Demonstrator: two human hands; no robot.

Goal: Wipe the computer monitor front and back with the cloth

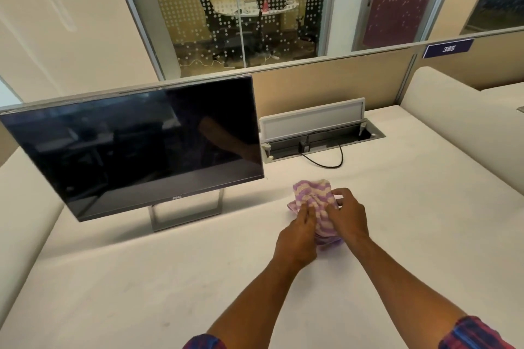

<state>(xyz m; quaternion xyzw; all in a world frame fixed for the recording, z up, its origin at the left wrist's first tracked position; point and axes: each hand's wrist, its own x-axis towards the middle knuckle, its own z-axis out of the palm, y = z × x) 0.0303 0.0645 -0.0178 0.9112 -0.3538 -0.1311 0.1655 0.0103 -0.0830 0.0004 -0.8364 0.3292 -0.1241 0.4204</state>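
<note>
Both of your hands are on the cloth [312, 201]. It lies bunched up on the white desk [141, 278], right in front of you. Your left hand [297, 235] presses down on its left side with the fingers curled over it. Your right hand [347, 217] pinches the top of it with the fingertips. So both hands are closed on the cloth, and it looks like it has not left the desk yet.

The monitor [136, 144] stands up and to the left of the cloth, well apart from it. Its dark screen faces you, and its long side runs left to right. Your left hand is the nearer one to it. I think you will need to lift the cloth and carry it left and forward to reach the screen. The back of the monitor is hidden from here.
</note>
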